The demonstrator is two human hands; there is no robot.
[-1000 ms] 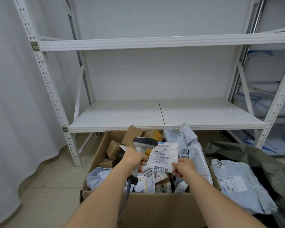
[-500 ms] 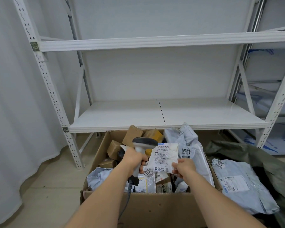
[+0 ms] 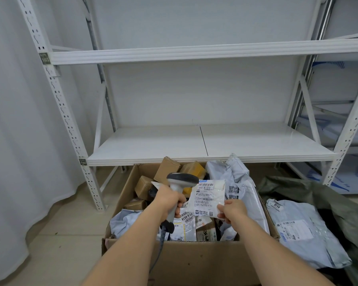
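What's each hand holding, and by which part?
The left hand grips the scanner by its handle; the right hand pinches the white parcel at its lower right corner.

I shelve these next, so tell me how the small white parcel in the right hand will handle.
The parcel is probably light: the right hand holds it up by one corner pinch. Likely soft, not limp: wrinkled, yet it stands nearly flat.

head cam | looks forward-down | close above carton [image 3: 194, 263] | faces shelf rack [image 3: 205, 143]
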